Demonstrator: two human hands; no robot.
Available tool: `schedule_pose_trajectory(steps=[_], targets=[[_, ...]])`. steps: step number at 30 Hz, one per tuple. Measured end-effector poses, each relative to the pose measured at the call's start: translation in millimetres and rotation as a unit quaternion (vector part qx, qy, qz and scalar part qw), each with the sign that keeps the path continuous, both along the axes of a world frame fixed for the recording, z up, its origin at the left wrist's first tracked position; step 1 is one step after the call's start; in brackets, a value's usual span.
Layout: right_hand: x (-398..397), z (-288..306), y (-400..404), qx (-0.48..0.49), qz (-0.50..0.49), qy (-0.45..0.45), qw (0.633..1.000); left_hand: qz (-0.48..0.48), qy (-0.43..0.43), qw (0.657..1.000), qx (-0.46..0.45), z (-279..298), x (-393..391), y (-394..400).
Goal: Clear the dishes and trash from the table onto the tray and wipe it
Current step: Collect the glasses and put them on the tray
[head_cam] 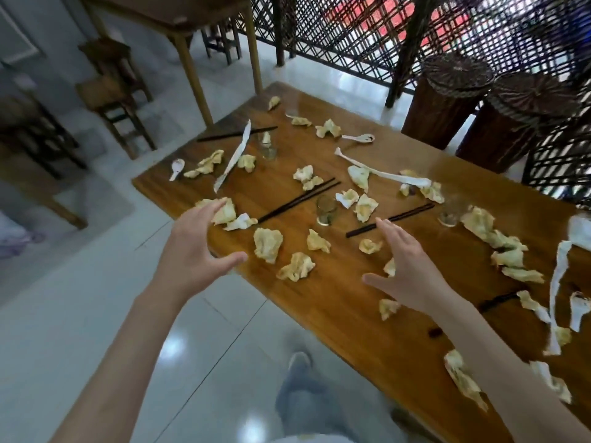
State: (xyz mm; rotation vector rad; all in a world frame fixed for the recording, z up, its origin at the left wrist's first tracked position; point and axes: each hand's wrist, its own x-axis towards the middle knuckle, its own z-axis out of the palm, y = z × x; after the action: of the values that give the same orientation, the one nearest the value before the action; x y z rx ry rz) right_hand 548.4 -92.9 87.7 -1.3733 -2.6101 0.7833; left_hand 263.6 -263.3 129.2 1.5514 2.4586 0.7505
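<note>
A long wooden table [335, 308] is strewn with several crumpled yellowish napkins [268, 243], torn white paper strips [235, 155], dark chopsticks [299, 199], small glasses [326, 210] and white spoons [176, 167]. My left hand [195, 247] hovers open over the table's near-left edge, its fingertips close to a crumpled napkin [225, 212]. Over the table's middle, my right hand [406, 266] is spread open above a small napkin [370, 245] and near a chopstick pair [390, 219]. Neither hand holds anything. No tray is in view.
Two wicker stools [454, 91] stand behind the table by a lattice screen [351, 30]. Wooden chairs [112, 97] and another table [179, 14] stand at the left on a glossy tiled floor [96, 298]. My legs and shoe [299, 362] show below.
</note>
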Motion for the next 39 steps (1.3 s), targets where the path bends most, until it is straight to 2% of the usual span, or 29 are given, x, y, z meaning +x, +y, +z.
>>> schedule_pose_trajectory(steps=[10,15,21,28,39], targets=[[-123,-34,87,0.011,-0.018,-0.053,0.998,-0.017,-0.027,0.999,-0.012,-50,-114,136],[-164,-53,102,0.003,-0.034,-0.098,0.995,-0.088,-0.036,0.995,-0.022,-71,-153,182],[-186,-82,113,0.007,-0.101,-0.129,0.986,-0.165,-0.037,0.985,-0.038,-94,-179,222],[-198,-109,122,-0.034,-0.172,-0.147,0.973,-0.217,-0.029,0.975,-0.030,-124,-195,256],[-220,-92,130,-0.029,-0.217,-0.114,0.969,-0.241,-0.011,0.970,-0.032,-137,-217,292]])
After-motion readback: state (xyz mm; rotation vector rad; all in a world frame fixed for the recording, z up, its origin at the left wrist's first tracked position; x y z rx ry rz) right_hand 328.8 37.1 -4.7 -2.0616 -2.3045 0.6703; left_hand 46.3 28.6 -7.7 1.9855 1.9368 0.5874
